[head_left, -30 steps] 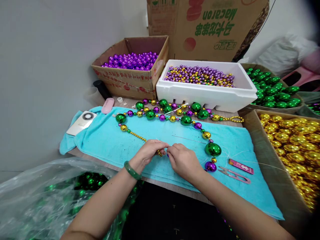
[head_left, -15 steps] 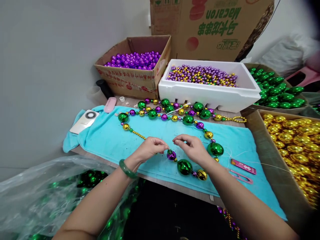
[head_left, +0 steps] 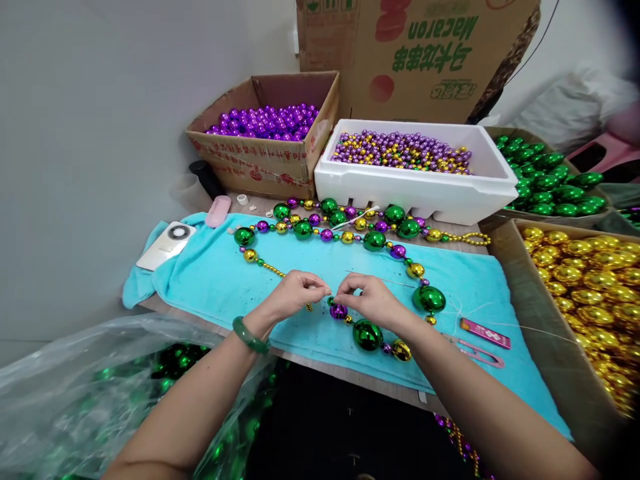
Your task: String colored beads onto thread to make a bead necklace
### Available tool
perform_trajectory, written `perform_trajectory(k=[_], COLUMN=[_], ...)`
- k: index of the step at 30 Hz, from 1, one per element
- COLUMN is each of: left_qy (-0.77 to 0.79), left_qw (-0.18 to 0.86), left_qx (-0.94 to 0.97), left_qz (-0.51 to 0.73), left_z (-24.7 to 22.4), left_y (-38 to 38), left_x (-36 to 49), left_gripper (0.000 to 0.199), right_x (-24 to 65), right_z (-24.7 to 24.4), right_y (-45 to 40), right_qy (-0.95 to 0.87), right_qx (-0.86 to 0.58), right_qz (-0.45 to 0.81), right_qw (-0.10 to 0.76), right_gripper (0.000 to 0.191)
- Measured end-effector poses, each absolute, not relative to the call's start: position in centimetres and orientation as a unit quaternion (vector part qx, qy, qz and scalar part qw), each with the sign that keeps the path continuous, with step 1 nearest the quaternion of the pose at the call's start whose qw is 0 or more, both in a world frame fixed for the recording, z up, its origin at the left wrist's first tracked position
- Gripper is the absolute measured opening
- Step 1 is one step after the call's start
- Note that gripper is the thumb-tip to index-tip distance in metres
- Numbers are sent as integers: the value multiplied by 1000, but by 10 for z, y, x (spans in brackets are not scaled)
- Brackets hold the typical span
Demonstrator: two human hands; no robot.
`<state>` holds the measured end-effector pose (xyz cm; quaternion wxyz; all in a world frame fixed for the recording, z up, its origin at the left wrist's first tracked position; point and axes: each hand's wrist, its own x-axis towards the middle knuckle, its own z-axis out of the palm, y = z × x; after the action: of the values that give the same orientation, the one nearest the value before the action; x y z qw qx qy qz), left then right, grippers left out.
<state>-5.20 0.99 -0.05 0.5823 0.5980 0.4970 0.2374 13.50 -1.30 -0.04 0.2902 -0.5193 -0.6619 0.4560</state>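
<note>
Over the front middle of the blue towel [head_left: 200,280], my left hand [head_left: 303,295] and my right hand [head_left: 367,300] pinch close together, fingertips almost touching. Between them is the end of a bead garland's string, barely visible. Just below the right fingertips hang a small green bead and a purple bead [head_left: 339,312]. From there the strand runs to a large green bead [head_left: 367,335] and a gold bead [head_left: 401,350], passes under my right forearm, and loops round the towel. Small gold beads [head_left: 273,269] lead back behind my left hand.
A second garland [head_left: 337,218] lies along the back. Behind stand a carton of purple balls [head_left: 250,157] and a white foam box [head_left: 415,193]. Gold beads fill a carton [head_left: 540,300] at right. A pink thread snipper [head_left: 483,353], a small pink box [head_left: 485,333] and a phone [head_left: 165,248] lie on the towel.
My right hand has moved left and down to meet my left fingertips at the strand's end. The gap between the hands has closed.
</note>
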Motion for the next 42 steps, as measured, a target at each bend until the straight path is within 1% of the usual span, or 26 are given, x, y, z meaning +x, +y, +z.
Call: perform_trajectory(k=[5,10,13,15,18,20,21,23,25,26,28,29,31,34,38,42], left_qy=[514,485,479,471,460,463,466,466,451,438,411,403,399,398,407,433], left_qw=[595,700,737,749,746,718,700,664,627,602,530,488,410,343,335,338], left_qx=[580,499,435,408,421,463,488,536,591,625,700,733,779,812,809,786], left_qz=[213,162,197,225,236,236,237,235,233,235,246,251,255,255,260,285], left_z=[1,-1,-8,-11,-11,-8,-5,0,3,3,3,1,-3,-8,-14,-22], left_y=[11,8,6,5,4,3,2,0,-2,-2,-3,-3,-2,-2,-3,-5], left_x=[-51,-49,-45,-44,-44,-46,-47,-49,-49,-49,-48,-48,-47,-45,-42,-37], left_gripper=[14,12,12,12,12,12,13,17,19,19,17,16,18,20,20,17], right_x=[130,126,121,116,113,116,119,125,130,131,130,129,128,132,140,145], right_z=[1,6,7,7,6,5,5,1,-6,-10,-20,-23,-29,-32,-34,-39], right_y=[-17,-19,-27,-37,-51,-52,-50,-38,-22,-14,-2,2,6,6,4,2], right_qy=[-622,-609,-645,-695,-767,-791,-787,-738,-634,-577,-498,-479,-468,-448,-439,-454], right_qx=[-572,-607,-601,-579,-547,-523,-516,-516,-502,-478,-416,-393,-373,-357,-362,-406], right_qz=[436,404,342,292,218,213,233,314,462,546,680,719,752,778,781,741], right_qw=[310,313,325,310,254,236,246,302,364,374,342,315,276,260,256,283], right_gripper=[13,12,10,12,16,17,17,17,14,12,15,18,22,27,29,21])
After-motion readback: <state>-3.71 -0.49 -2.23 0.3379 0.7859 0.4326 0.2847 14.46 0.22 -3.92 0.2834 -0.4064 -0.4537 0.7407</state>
